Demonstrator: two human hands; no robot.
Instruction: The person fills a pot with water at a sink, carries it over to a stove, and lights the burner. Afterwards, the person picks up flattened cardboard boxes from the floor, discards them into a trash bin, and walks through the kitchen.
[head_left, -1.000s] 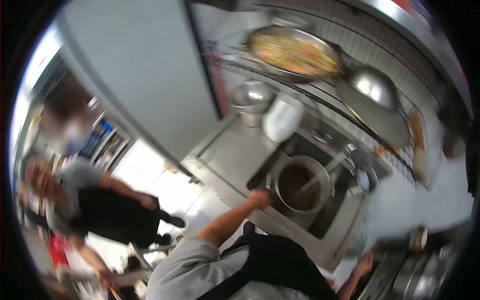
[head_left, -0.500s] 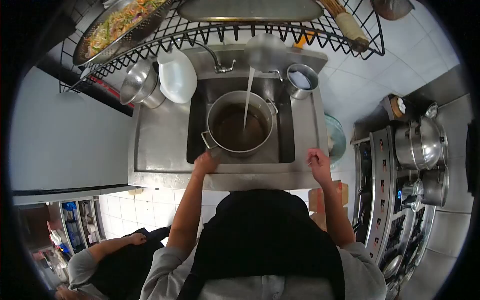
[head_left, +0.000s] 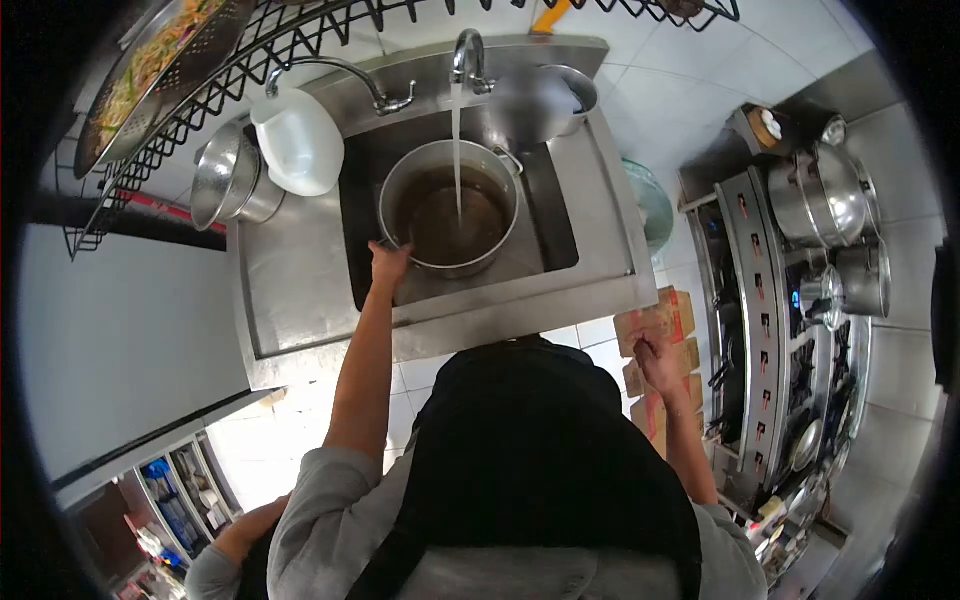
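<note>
The left hand (head_left: 390, 262) has shifted from the edge of the worktop (head_left: 290, 280) to grasp the pot (head_left: 428, 165), now held within the sink (head_left: 548, 225) under running water (head_left: 457, 150). The right hand (head_left: 656, 362) hangs beyond the worktop; whether it is clenched, one cannot tell.

Pot (head_left: 425, 168) in sink (head_left: 550, 235), jug (head_left: 300, 145) left, stove (head_left: 763, 320) far right

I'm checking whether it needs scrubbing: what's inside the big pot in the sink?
Brownish liquid lies in the pot, with water from the tap running into it; inner wall shows above. The bottom, covered by liquid, cannot be seen.
</note>
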